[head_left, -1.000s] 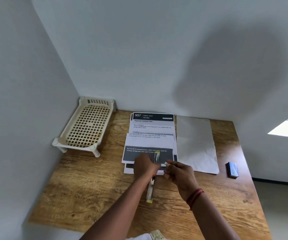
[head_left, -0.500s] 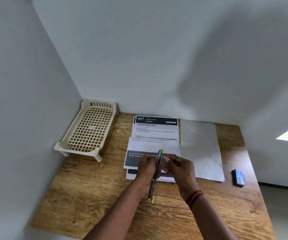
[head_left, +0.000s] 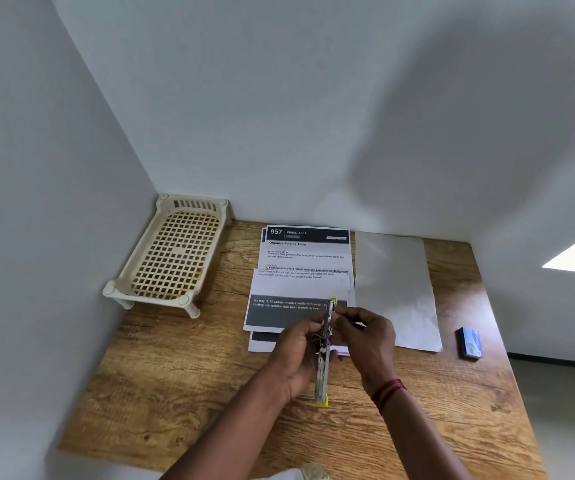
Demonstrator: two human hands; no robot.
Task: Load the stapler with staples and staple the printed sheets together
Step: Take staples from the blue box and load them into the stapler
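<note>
A slim metal stapler (head_left: 323, 368) with yellow ends is swung open lengthwise and held just above the wooden table (head_left: 182, 375). My left hand (head_left: 296, 355) grips its middle from the left. From the right, my right hand (head_left: 365, 336) pinches at the upper part of the stapler; whether it holds staples is hidden by the fingers. Behind the hands lie the printed sheets (head_left: 299, 271), loosely stacked, with black headers. A small blue staple box (head_left: 470, 342) rests at the right.
A cream perforated plastic tray (head_left: 171, 254) on short legs stands at the back left against the wall. A blank white sheet (head_left: 396, 289) lies right of the printed stack. Walls close the table at the back and left.
The stapler has been lifted off the table and tilted more upright between both hands. My right hand has closed in on its upper part. The view has shifted slightly.
</note>
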